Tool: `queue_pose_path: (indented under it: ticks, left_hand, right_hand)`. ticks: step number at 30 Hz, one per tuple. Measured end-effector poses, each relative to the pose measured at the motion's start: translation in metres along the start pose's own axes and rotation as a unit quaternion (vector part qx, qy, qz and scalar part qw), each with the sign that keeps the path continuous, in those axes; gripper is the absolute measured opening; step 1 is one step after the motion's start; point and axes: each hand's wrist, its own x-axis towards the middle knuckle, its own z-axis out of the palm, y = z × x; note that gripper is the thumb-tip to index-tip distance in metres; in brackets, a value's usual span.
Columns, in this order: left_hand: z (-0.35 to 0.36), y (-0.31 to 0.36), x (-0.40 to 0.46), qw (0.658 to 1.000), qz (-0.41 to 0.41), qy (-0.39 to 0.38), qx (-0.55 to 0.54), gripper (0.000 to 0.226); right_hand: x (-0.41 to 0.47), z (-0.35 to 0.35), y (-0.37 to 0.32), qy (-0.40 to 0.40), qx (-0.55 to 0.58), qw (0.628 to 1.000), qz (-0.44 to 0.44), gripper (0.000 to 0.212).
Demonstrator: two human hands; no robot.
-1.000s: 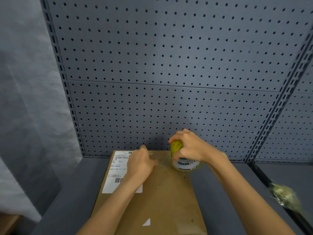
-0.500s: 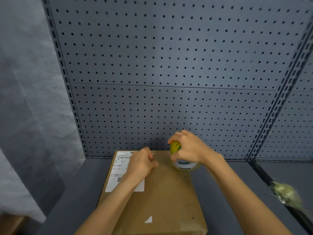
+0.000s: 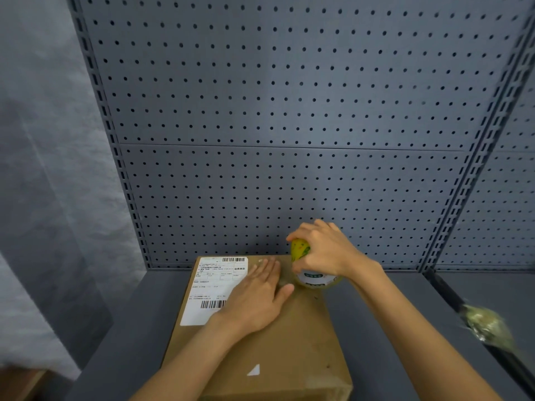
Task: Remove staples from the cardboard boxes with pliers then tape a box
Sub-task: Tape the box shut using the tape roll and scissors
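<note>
A brown cardboard box (image 3: pixel 289 337) lies flat on the grey shelf, a white shipping label (image 3: pixel 212 285) on its far left part. My right hand (image 3: pixel 324 250) grips a yellowish roll of tape (image 3: pixel 317 280) standing on edge at the box's far right end. My left hand (image 3: pixel 257 296) lies flat on the box top with straight fingers, just left of the roll, partly over the label. No pliers or staples show.
A grey pegboard wall (image 3: pixel 289 111) rises right behind the box. Grey shelf surface (image 3: pixel 390 314) lies on both sides of the box. A crumpled wad of tape (image 3: pixel 486 325) sits on a dark rail at the right. A wooden corner (image 3: pixel 20 383) shows at the bottom left.
My left hand has gone from curled to flat, its fingers now spread on the box top beside the roll. The right hand keeps its grip on the tape roll in the same spot.
</note>
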Motion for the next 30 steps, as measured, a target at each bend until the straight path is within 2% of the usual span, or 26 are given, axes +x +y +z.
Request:
queue_pose_path:
  ticks: [2,6,9,11,22,26,30]
  left_hand:
    - [0.001,0.001,0.000,1.000,-0.003,-0.017,0.003,0.069]
    - [-0.005,0.002,-0.003,0.999,-0.028,-0.012,-0.034,0.075]
    - [-0.009,0.001,-0.005,0.999,-0.035,-0.009,-0.035,0.076]
    - [-0.009,0.001,-0.005,0.999,-0.033,-0.013,-0.027,0.075]
    - [-0.003,0.000,-0.003,0.999,-0.012,-0.041,0.007,0.070]
    - [-0.002,-0.001,-0.004,0.998,-0.014,-0.058,0.017,0.069]
    - [-0.003,0.001,-0.001,0.996,-0.021,-0.077,0.039,0.064]
  right_hand:
    - [-0.004,0.002,0.004,0.009,0.033,0.999,-0.001,0.083]
    - [-0.018,0.011,0.018,0.060,0.190,0.979,0.037,0.088]
    - [-0.022,0.024,0.025,0.124,0.247,0.956,0.101,0.070]
    - [-0.024,0.029,0.026,0.148,0.236,0.953,0.117,0.058]
    - [-0.030,0.021,0.033,0.132,0.067,0.984,0.097,0.065]
    - [-0.033,0.019,0.036,0.120,-0.010,0.986,0.113,0.066]
    - [-0.029,0.019,0.031,0.115,-0.040,0.985,0.119,0.065]
